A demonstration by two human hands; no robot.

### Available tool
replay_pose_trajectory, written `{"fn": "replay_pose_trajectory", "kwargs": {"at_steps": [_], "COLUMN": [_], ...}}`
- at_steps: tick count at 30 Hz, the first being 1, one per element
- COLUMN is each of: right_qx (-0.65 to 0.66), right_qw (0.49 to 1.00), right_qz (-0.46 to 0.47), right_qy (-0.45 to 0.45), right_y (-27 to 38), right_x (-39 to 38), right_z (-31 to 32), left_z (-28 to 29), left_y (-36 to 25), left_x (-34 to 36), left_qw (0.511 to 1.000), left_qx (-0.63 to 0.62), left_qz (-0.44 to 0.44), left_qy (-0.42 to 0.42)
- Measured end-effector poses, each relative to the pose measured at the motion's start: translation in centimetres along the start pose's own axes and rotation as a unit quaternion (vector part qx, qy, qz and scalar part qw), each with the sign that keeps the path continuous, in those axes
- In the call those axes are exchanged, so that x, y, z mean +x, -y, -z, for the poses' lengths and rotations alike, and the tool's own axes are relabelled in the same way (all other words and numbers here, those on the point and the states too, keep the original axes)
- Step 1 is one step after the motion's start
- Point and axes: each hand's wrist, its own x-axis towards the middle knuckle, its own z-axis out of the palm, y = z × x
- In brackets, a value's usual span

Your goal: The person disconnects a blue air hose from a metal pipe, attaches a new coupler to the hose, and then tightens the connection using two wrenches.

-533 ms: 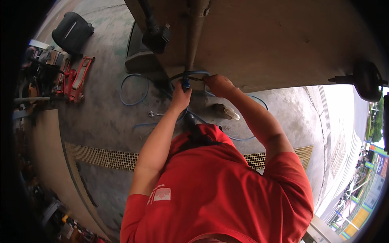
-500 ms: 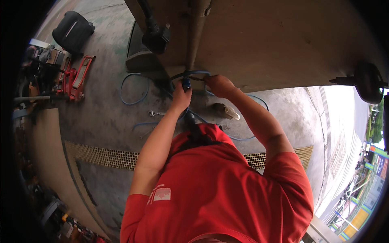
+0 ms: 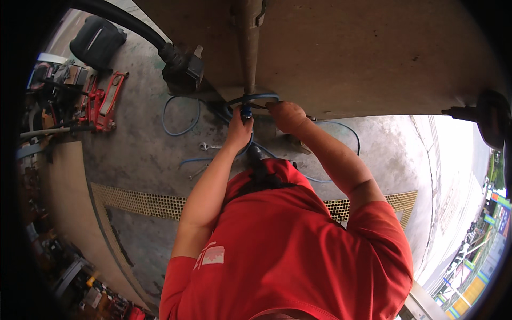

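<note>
My left hand is closed around a small blue-and-dark tool, just under the lower end of an upright metal pipe. Close by on the right, my right hand is closed on a thin dark rod-like thing; its kind is hard to make out, and the fingers hide most of it. A blue hose curves above both hands and runs down past the left one. More of this hose lies looped on the concrete floor on both sides.
A large brown panel overhangs ahead. A thick black cable ends in a dark block at the upper left. Wrenches lie on the floor, near a yellowish grating. A red floor jack and black case stand left.
The view has shifted slightly, and the black cable and its block show lower and further left. Both hands keep their grips near the pipe; my right forearm now covers more of the pale-ended floor object.
</note>
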Motion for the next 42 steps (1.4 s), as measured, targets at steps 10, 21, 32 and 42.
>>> {"fn": "replay_pose_trajectory", "kwargs": {"at_steps": [10,21,32,42], "right_qx": [0.071,0.103,0.446,0.739], "right_qw": [0.996,0.994,0.884,0.67], "right_qz": [0.01,0.027,0.067,0.038], "right_qy": [-0.053,-0.034,-0.123,-0.065], "right_y": [-2.0,-2.1,-5.0,-3.5], "right_x": [0.5,0.7,-0.9,-2.3], "right_z": [-4.3,-3.2,-4.7,-1.8], "left_z": [-0.6,-0.2,-0.4,-0.4], "left_y": [1.8,-1.3,0.3,-1.2], "left_x": [0.3,-0.1,0.1,-0.1], "left_qw": [0.999,0.997,0.999,0.993], "left_qx": [0.041,-0.013,-0.012,-0.05], "left_qz": [-0.008,0.076,0.032,0.102], "left_qy": [-0.011,0.007,-0.014,0.015]}}
